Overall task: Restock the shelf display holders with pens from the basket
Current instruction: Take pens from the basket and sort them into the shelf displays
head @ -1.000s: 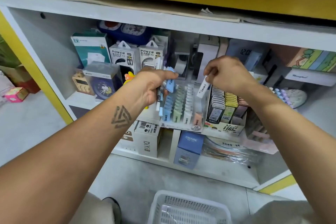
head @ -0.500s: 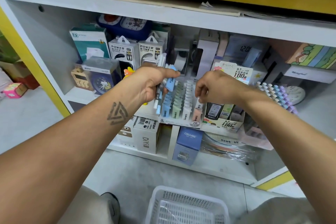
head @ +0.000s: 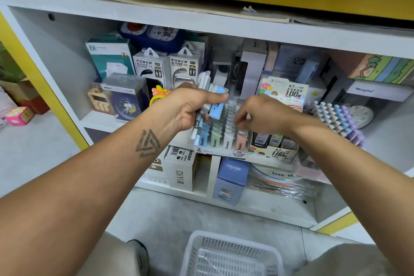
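- Pens [head: 200,105], a small white and pale-blue bundle with a blue pack, stand upright in the left hand [head: 188,108], whose fingers curl round them in front of the shelf.
- The right hand [head: 259,114] reaches down into the clear display holder [head: 224,139]; its fingertips are curled, but whether they pinch anything is hidden.
- The holder's rear rows are covered by both hands.
- The white basket [head: 230,255] sits on the floor below, cut off by the bottom edge.
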The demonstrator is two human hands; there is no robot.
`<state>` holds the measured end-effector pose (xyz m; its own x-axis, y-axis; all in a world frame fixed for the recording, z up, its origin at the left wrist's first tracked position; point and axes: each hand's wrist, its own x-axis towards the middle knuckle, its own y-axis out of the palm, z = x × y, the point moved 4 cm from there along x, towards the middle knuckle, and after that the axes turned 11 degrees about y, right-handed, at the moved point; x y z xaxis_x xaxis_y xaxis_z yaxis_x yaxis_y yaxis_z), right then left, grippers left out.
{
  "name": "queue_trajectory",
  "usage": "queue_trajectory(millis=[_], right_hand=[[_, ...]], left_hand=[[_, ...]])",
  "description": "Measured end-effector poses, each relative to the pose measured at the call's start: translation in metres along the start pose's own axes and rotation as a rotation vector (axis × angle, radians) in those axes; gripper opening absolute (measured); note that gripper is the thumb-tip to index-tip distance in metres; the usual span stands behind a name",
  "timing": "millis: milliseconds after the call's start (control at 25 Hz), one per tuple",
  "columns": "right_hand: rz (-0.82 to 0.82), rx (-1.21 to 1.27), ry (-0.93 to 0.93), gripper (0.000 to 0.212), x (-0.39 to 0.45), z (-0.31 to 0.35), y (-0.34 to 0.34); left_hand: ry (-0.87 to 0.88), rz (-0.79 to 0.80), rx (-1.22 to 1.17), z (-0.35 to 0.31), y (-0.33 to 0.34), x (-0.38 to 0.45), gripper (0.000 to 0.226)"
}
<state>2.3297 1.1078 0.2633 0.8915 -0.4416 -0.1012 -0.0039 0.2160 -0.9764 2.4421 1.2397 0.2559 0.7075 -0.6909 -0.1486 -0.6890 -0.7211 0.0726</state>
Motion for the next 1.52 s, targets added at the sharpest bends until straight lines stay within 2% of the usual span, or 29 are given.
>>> queue_trajectory(millis=[80, 160, 200, 280, 400, 480, 680, 880, 960, 1120, 1200, 1280, 1440, 1520], right_hand=[[-0.080, 0.390, 0.060, 0.020, 0.000, 0.000, -0.018], [0.048, 0.919, 0.133, 0.027, -0.004, 0.000, -0.026], [0.117, 1.080, 0.160, 0.027, -0.006, 0.002, -0.026], [0.154, 1.167, 0.194, 0.019, -0.010, 0.002, -0.024], [0.109, 1.198, 0.195, 0.011, -0.011, -0.004, -0.025], [0.067, 1.219, 0.184, 0.011, -0.011, -0.007, -0.028], [-0.121, 1.184, 0.220, 0.014, -0.006, -0.015, -0.033], [-0.157, 1.062, 0.199, 0.014, 0.010, 0.000, -0.025], [-0.216, 0.896, 0.143, 0.013, 0.020, 0.010, -0.019], [-0.370, 0.340, -0.025, 0.015, 0.029, 0.035, 0.000], [-0.398, 0.238, -0.076, 0.016, 0.031, 0.039, 0.009], [-0.400, 0.249, -0.093, 0.015, 0.034, 0.039, 0.013], [-0.464, 0.546, -0.039, 0.014, 0.039, 0.038, 0.003], [-0.529, 0.433, -0.012, 0.013, 0.040, 0.035, 0.002]], left_hand=[[0.016, 0.045, 0.006, 0.000, 0.005, -0.001, 0.064], [0.026, 0.064, 0.014, 0.001, 0.011, -0.001, 0.065], [0.029, 0.067, 0.021, 0.002, 0.013, -0.002, 0.064], [0.042, 0.084, 0.044, 0.002, 0.018, -0.002, 0.063], [0.064, 0.140, 0.055, 0.001, 0.025, -0.004, 0.059], [0.064, 0.162, 0.031, -0.001, 0.025, -0.005, 0.049], [0.000, 0.030, -0.175, -0.009, -0.002, 0.006, 0.015], [-0.102, 0.018, -0.258, -0.005, -0.019, 0.006, 0.022], [-0.121, 0.022, -0.276, -0.004, -0.023, 0.005, 0.021], [-0.116, -0.026, -0.285, -0.001, -0.040, 0.003, 0.011], [-0.105, -0.037, -0.265, 0.000, -0.047, 0.002, 0.007], [-0.099, -0.045, -0.248, 0.000, -0.051, 0.001, 0.006], [-0.088, -0.059, -0.239, -0.002, -0.055, -0.003, 0.011], [-0.085, -0.066, -0.222, -0.002, -0.054, -0.003, 0.010]])
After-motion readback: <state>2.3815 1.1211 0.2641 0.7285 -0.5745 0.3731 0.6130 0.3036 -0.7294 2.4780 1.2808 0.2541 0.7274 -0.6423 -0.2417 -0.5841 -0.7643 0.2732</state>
